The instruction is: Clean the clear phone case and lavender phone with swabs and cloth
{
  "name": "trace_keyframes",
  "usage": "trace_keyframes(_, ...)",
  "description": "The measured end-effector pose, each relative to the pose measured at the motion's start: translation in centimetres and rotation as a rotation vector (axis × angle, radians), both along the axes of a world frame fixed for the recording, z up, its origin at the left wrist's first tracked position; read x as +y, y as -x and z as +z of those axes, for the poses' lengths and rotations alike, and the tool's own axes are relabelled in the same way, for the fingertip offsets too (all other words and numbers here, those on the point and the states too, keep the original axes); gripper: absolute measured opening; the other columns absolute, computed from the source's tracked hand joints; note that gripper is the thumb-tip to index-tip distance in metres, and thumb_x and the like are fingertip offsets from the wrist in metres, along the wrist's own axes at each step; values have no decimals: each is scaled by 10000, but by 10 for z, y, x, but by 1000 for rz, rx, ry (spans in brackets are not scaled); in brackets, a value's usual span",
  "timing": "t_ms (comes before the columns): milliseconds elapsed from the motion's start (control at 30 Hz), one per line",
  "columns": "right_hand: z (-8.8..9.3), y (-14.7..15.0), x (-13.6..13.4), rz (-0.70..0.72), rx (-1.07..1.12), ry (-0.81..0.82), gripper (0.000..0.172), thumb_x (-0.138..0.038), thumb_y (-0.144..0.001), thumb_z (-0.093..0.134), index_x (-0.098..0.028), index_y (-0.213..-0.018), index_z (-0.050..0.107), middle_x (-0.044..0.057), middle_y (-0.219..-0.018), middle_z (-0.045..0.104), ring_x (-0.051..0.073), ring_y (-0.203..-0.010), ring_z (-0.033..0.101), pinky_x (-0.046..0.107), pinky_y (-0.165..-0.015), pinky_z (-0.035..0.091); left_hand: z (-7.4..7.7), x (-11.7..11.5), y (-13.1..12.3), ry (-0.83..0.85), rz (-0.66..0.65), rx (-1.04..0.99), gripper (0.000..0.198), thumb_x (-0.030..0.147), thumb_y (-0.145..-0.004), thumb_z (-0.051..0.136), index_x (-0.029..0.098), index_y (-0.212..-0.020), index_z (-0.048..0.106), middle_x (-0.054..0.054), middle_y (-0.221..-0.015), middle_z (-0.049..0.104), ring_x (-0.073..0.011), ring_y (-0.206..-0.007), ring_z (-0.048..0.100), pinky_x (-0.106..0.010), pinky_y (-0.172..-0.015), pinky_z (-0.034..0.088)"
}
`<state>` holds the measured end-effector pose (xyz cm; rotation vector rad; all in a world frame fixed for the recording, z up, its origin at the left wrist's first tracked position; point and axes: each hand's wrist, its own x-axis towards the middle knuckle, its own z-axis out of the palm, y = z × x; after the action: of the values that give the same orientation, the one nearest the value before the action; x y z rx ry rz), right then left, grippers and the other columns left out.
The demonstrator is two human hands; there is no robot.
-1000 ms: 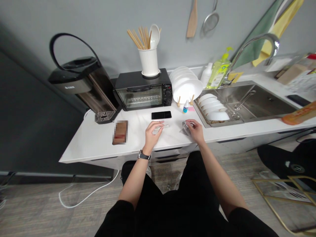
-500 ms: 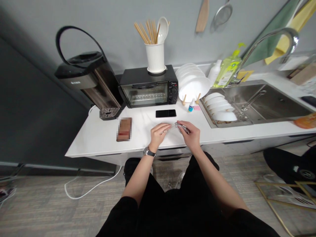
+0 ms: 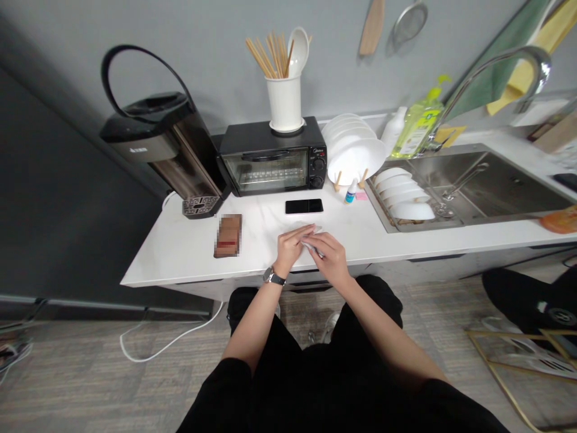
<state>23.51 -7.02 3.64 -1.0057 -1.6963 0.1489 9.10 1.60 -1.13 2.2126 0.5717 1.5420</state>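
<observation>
My left hand (image 3: 291,248), with a watch on its wrist, and my right hand (image 3: 327,255) are pressed together over the front of the white counter (image 3: 189,252). Both have their fingers curled round a small clear, shiny item (image 3: 312,239) held between them; I cannot make out what it is. A black phone (image 3: 304,206) lies flat just behind the hands. A brown booklet (image 3: 228,235) lies to the left of my left hand.
A black toaster oven (image 3: 270,157) carries a white utensil holder (image 3: 285,102). A black water boiler (image 3: 155,144) stands at the left. White plates in a rack (image 3: 354,153), a small dropper bottle (image 3: 350,192), soap bottle (image 3: 417,125) and a sink (image 3: 478,186) with bowls lie right.
My right hand moved left from near the sink edge and met my left hand at the counter's front. The two shiny pieces they held apart are now together.
</observation>
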Motion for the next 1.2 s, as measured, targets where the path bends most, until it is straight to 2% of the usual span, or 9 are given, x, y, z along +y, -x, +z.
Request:
trace_keyframes(133,-3,-17,7,-47,-38,-7,291,-214,-1043,556,-297,-1230,764,71,-1086,790,244,-1026,725,452,-907,631,-1,1,-1,11,0,31,302,174,-1057,540,234,-1245,769,-70,-1248,791,-199,-1172,762,-399,-1043,651)
trace_keyframes(267,-2,-36,14,-175,28,-15,239,-236,-1044,583,-275,-1179,776,82,-1054,783,239,-985,727,420,-884,621,-3,3,-1,-3,7,45,264,196,-1044,588,260,-1202,789,-51,-1219,801,-211,-1142,775,-400,-1019,663)
trace_keyframes(367,-3,-41,16,-209,68,-8,218,-250,-1043,593,-261,-1148,784,85,-1039,779,242,-984,727,416,-893,613,-3,3,-1,-30,15,53,282,186,-1046,581,271,-1230,778,-35,-1231,797,-199,-1144,773,-391,-1024,661)
trace_keyframes(500,-5,-33,14,-208,99,23,225,-278,-1047,587,-270,-1157,783,82,-1056,784,244,-1003,730,427,-911,616,-1,2,-3,-65,39,49,280,164,-1040,582,258,-1208,786,-43,-1211,804,-197,-1132,778,-370,-1003,669)
trace_keyframes(600,-5,-17,8,-142,88,29,242,-263,-1048,576,-290,-1181,776,74,-1093,791,245,-1028,734,439,-925,623,1,2,-3,-68,31,68,262,167,-1037,579,238,-1157,800,-66,-1203,806,-213,-1131,779,-379,-982,677)
trace_keyframes(733,-5,5,0,-35,46,-9,256,-213,-1036,586,-291,-1192,773,70,-1084,796,241,-1014,735,438,-912,629,3,-1,0,-28,8,81,336,141,-1045,523,206,-1281,752,-90,-1265,782,-218,-1199,751,-421,-1058,644)
trace_keyframes(833,-7,8,-1,-12,15,-40,262,-197,-1034,586,-286,-1197,771,74,-1089,795,239,-1006,733,440,-906,629,3,-2,1,-8,14,92,353,154,-1051,514,203,-1327,729,-89,-1283,775,-214,-1211,745,-427,-1078,634)
trace_keyframes(1033,-11,-19,8,-172,64,-29,260,-218,-1045,563,-290,-1185,771,86,-1093,781,242,-1014,728,448,-901,621,0,1,-1,-35,10,56,289,179,-1049,562,249,-1230,776,-58,-1248,791,-208,-1172,762,-396,-1033,660)
trace_keyframes(1200,-8,-35,15,-248,111,-10,221,-251,-1042,584,-268,-1138,782,90,-1050,776,248,-1004,726,436,-908,613,-4,3,-1,-38,3,71,315,172,-1049,569,278,-1278,758,-38,-1267,784,-197,-1183,757,-396,-1054,647)
